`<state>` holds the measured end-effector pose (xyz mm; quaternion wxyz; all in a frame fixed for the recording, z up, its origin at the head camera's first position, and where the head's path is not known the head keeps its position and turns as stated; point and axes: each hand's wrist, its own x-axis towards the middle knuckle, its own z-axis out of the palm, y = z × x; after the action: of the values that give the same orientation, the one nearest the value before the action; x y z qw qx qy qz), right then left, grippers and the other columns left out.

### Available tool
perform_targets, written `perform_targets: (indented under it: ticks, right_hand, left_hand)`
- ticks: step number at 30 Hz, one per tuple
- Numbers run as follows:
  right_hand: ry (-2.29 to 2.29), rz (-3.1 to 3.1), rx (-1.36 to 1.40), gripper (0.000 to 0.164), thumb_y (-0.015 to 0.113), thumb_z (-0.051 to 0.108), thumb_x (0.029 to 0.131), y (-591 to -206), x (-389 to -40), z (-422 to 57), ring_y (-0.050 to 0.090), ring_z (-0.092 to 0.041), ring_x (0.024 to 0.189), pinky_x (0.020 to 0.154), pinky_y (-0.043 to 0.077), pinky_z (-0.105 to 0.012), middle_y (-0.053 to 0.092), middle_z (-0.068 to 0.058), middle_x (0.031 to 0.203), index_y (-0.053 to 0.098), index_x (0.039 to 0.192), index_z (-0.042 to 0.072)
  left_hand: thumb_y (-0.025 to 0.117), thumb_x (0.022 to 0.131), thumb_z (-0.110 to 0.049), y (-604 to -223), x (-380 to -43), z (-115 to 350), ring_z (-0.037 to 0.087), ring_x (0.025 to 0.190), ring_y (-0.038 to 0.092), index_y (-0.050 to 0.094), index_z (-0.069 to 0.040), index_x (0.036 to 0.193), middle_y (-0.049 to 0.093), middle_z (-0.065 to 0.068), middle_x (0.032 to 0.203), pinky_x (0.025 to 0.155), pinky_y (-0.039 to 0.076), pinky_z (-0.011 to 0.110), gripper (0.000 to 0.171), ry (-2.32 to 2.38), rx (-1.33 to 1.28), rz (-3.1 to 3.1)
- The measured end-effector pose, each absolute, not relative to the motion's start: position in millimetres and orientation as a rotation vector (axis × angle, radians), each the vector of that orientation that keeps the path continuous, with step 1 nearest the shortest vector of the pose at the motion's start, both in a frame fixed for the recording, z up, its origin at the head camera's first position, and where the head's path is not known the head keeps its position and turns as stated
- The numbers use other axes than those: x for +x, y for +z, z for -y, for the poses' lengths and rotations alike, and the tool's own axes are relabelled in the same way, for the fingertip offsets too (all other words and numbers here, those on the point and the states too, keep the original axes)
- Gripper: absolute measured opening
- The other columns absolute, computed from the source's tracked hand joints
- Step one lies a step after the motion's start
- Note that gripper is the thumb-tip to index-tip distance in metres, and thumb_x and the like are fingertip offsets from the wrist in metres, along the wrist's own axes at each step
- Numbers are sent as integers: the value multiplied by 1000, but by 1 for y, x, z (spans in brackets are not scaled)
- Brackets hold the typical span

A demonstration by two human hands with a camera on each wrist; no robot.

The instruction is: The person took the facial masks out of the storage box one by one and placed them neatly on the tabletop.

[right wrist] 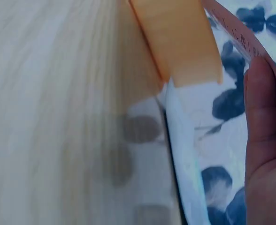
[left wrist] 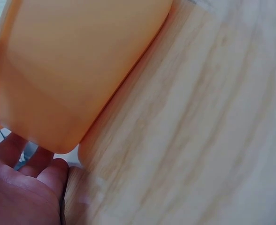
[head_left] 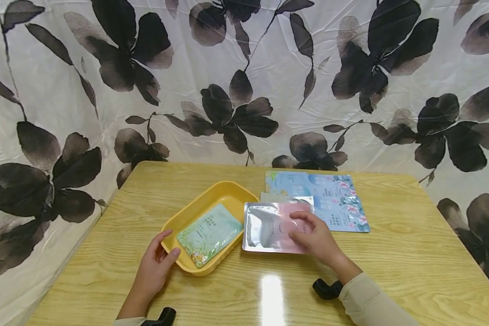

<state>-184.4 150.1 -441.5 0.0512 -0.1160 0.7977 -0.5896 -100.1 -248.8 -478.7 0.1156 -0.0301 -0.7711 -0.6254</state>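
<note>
A yellow plastic tray (head_left: 228, 188) sits at an angle on the table, with a pale green sheet mask packet (head_left: 210, 235) lying flat inside. My left hand (head_left: 155, 265) holds its near left end, thumb by the rim and fingers against the outer end wall (left wrist: 58, 89). My right hand (head_left: 315, 237) pinches a pink and silver foil sheet mask packet (head_left: 265, 227) by its right part. That packet is raised off the table in the right wrist view, its left edge overlapping the tray's right side in the head view.
Several blue floral packets (head_left: 338, 201) lie overlapping at the back right of the wooden table (head_left: 395, 253). A pale packet (head_left: 275, 197) shows partly behind the held one. A floral cloth (head_left: 244, 59) hangs beyond the table's far edge.
</note>
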Motion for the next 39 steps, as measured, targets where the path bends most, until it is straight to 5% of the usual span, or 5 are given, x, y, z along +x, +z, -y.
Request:
perform_targets:
  ticks: [8, 19, 29, 39]
  right_hand:
    - [-1877, -2410, -186, 42, 74, 3, 87, -453, -179, -174, 40, -28, 118, 88, 42, -15, 48, -20, 138, 60, 126, -1]
    - [-1741, -2451, -138, 41, 75, 7, 86, -460, -176, -174, 47, -29, 114, 87, 45, -19, 53, -18, 133, 62, 124, 1]
    - [-1507, -2637, -244, 42, 76, 13, 87, -463, -177, -172, 49, -32, 125, 108, 36, -48, 60, -16, 130, 63, 125, 2]
    - [-1374, -2731, -302, 50, 76, 15, 85, -462, -179, -175, 52, -33, 122, 106, 39, -51, 60, -18, 131, 59, 130, 1]
  left_hand:
    - [56, 100, 3, -477, -100, 248, -3, 119, 47, 34, 8, 146, 33, 38, 145, 93, 40, 6, 51, -1858, -92, 2252]
    - [56, 100, 4, -477, -99, 248, -3, 120, 47, 34, 9, 146, 33, 39, 145, 94, 39, 6, 51, -1855, -108, 2245]
    - [56, 101, 2, -475, -99, 248, -1, 119, 48, 33, 8, 147, 35, 37, 144, 93, 39, 6, 51, -1852, -104, 2258]
    - [56, 101, 2, -476, -99, 248, -1, 117, 49, 33, 8, 147, 36, 36, 143, 91, 41, 6, 51, -1855, -96, 2265]
